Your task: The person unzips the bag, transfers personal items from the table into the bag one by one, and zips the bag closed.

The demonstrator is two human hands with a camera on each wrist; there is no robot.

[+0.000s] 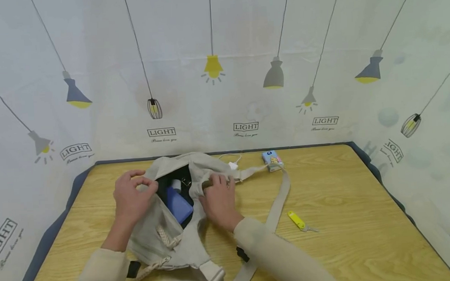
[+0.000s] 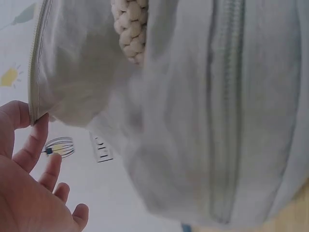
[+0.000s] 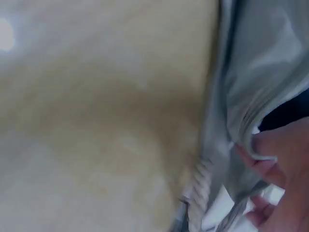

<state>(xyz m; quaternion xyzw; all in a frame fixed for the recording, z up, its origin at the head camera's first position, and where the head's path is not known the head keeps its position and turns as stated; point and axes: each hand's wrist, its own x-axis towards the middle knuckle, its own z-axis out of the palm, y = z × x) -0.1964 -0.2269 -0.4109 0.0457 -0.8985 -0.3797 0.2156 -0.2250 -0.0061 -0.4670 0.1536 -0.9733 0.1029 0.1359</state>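
2 hands spread the mouth of the pale bag [image 1: 150, 235], low and left of centre in my head view: the left hand [image 1: 134, 198] pinches a zipped edge [image 2: 34, 72] in its fingers, and the right hand [image 1: 220, 201] has its fingers curled on the opposite side. If that light left pinch slips, I judge the edge could drop over the blue case [image 1: 179, 206] inside; uneven pulling could tip the bag and spill it. Tugging might also drag the strap [image 1: 283, 192] against the small box [image 1: 268, 157], right of top centre on the table [image 1: 349, 180]. The bag's mouth faces up toward me, its long axis running roughly top to bottom of the frame; the case slants from upper left to lower right.
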